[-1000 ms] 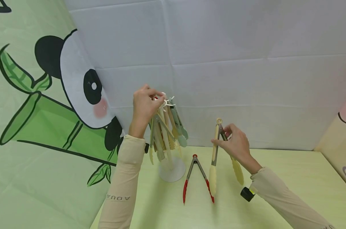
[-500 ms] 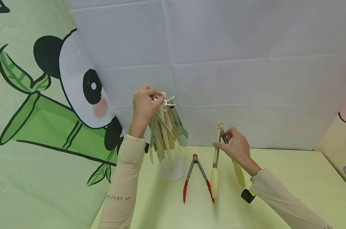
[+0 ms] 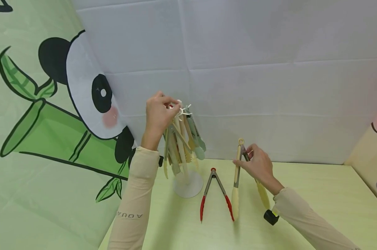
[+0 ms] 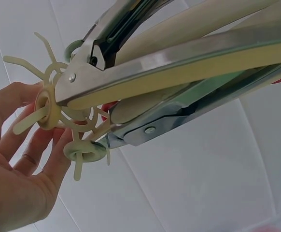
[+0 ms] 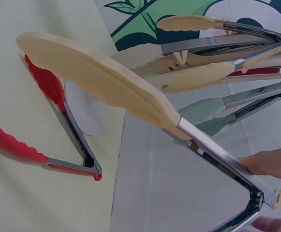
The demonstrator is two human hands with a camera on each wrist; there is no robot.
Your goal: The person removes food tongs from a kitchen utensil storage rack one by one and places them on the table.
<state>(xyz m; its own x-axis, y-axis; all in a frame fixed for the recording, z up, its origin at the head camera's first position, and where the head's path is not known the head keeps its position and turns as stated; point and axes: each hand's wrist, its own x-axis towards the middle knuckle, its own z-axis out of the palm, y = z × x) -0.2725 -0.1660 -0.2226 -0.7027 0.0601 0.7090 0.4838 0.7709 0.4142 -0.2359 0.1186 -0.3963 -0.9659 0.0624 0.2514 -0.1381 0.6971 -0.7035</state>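
My left hand [image 3: 157,118] pinches the white hooked top of a utensil stand [image 3: 193,187]. In the left wrist view its fingers lie behind the curved hooks [image 4: 22,64], where looped tongs ends hang. My right hand [image 3: 259,165] holds a pair of cream-yellow tongs [image 3: 235,201] near their ringed top, thumb on one arm and fingers at the other. These tongs hang spread, tips down, close over the table. Just to their left, red-tipped tongs [image 3: 202,206] lie spread on the table, ring end toward the wall. The right wrist view shows a cream tip [image 5: 106,79] passing in front of the red tongs.
Several utensils hang from the stand, among them pale green tongs [image 3: 196,139] and cream tongs [image 5: 203,75]. A white cloth wall [image 3: 269,93] rises behind the pale yellow table [image 3: 313,194]. A panda-printed curtain [image 3: 35,180] borders the left.
My right hand has lowered the cream-yellow tongs slightly and shifted them a little to the right. The left hand stays at the stand's top, and the red tongs stay in place.
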